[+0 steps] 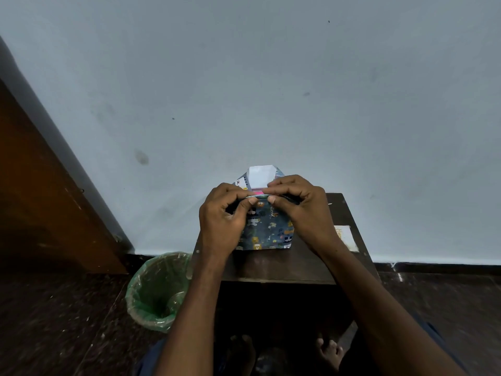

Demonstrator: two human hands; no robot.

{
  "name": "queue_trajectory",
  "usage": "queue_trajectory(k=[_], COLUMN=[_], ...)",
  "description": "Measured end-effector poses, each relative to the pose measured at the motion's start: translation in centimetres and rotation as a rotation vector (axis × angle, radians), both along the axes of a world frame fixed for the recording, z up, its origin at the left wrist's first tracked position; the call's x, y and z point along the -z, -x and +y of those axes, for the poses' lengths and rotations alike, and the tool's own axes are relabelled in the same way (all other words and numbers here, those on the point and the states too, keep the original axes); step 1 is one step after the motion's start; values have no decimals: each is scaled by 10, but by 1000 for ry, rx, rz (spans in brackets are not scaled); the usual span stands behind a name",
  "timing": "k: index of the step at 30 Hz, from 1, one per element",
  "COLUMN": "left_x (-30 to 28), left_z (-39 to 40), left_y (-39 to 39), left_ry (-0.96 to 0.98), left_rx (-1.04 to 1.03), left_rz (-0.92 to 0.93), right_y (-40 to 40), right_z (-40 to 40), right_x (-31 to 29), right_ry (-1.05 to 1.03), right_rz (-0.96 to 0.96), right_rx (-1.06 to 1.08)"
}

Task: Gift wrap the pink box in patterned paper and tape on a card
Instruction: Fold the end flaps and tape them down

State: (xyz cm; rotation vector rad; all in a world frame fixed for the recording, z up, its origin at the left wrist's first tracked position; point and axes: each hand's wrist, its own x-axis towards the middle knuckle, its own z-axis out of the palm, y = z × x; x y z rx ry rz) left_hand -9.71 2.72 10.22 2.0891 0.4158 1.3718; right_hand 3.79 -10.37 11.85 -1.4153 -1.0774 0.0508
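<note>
The pink box (258, 191) stands upright on a small dark wooden table (273, 263), mostly covered in grey patterned paper (267, 229) printed with small animals. Only a thin pink strip shows at its top. A white-backed flap of the paper (260, 175) stands up behind that strip. My left hand (226, 215) and my right hand (298, 206) both pinch the near top edge of the paper, thumbs and forefingers almost meeting at the middle. A pale card (347, 237) lies on the table to the right, partly hidden by my right forearm.
A bin lined with a green plastic bag (158, 290) stands on the dark floor at the table's left. A plain grey wall rises directly behind the table. A brown wooden door (46, 202) is at the far left. My feet show under the table.
</note>
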Motion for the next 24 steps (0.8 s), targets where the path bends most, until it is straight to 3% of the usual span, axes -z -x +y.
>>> queue_trajectory(k=[7, 12, 17, 24], left_x=[-1, -1, -1, 0], left_z=[0, 0, 9, 12], left_y=[1, 4, 9, 10], left_ry=[45, -133, -275, -340], left_rx=[-30, -132, -54, -85], left_rz=[-5, 85, 187, 264], right_y=[6, 11, 9, 6], right_z=[0, 3, 6, 7], right_x=[-3, -7, -16, -20], right_ry=[-6, 9, 86, 197], right_rz=[130, 175, 221, 182], right_rx=[22, 68, 86, 68])
